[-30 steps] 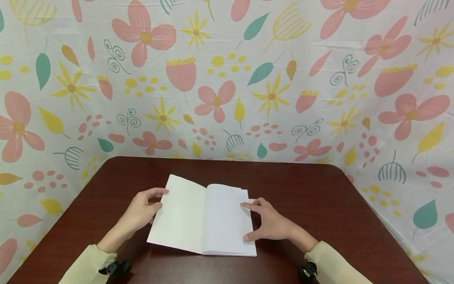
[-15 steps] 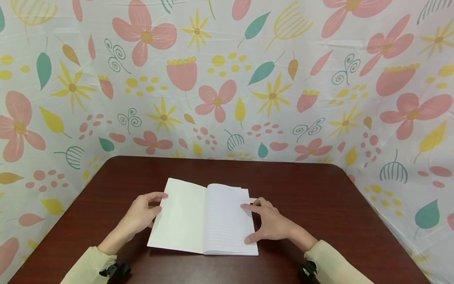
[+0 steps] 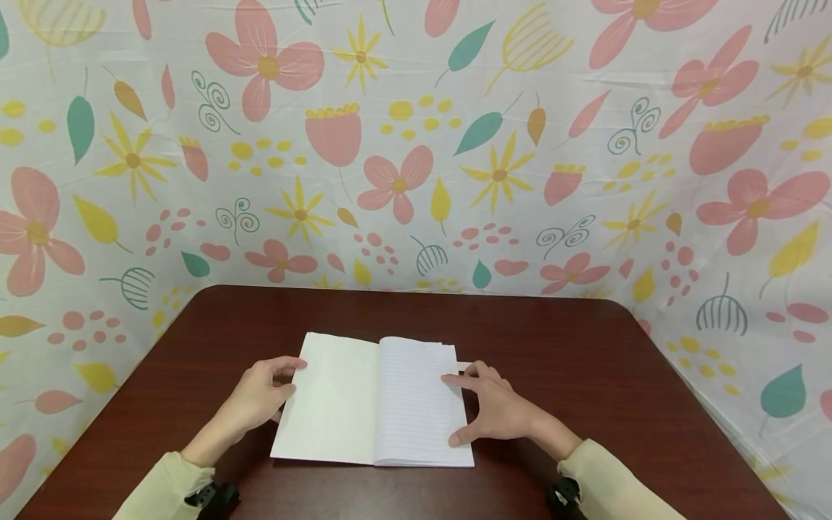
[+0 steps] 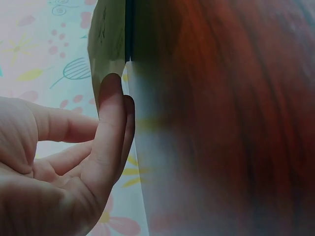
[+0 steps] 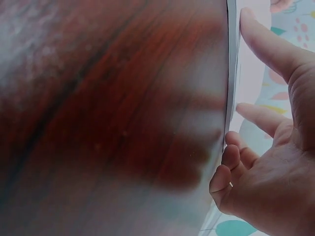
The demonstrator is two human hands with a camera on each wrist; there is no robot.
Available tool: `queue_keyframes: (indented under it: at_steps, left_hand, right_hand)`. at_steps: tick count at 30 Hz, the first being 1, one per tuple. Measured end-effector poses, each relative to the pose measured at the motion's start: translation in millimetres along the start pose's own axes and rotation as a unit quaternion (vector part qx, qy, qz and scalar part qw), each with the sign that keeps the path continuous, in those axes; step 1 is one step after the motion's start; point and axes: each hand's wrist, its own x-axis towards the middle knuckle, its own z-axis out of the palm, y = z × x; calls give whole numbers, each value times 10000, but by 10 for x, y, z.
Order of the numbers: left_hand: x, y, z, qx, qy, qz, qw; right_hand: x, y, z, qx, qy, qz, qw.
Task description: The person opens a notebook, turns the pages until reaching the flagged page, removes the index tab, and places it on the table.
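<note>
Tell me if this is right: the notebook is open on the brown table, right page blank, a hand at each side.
No: the head view shows the right page lined, not blank. The notebook is indeed open on the brown table, with the left hand and right hand at its sides.

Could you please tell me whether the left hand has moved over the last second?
Yes: in the head view, the left hand has shifted slightly down the picture, away from the far edge of the table.
</note>
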Motion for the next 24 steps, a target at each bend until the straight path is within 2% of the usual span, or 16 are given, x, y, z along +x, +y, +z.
queue_keyframes:
  at_steps: [9,24]
  left_hand:
    - [9,-9,-4,-10,1,9,10000]
    - [3,7,-6,78,-2,28,10000]
  right_hand:
    - [25,-2,17,-8,36,-25,10000]
    - [79,-27,38,-304,94,-46,9995]
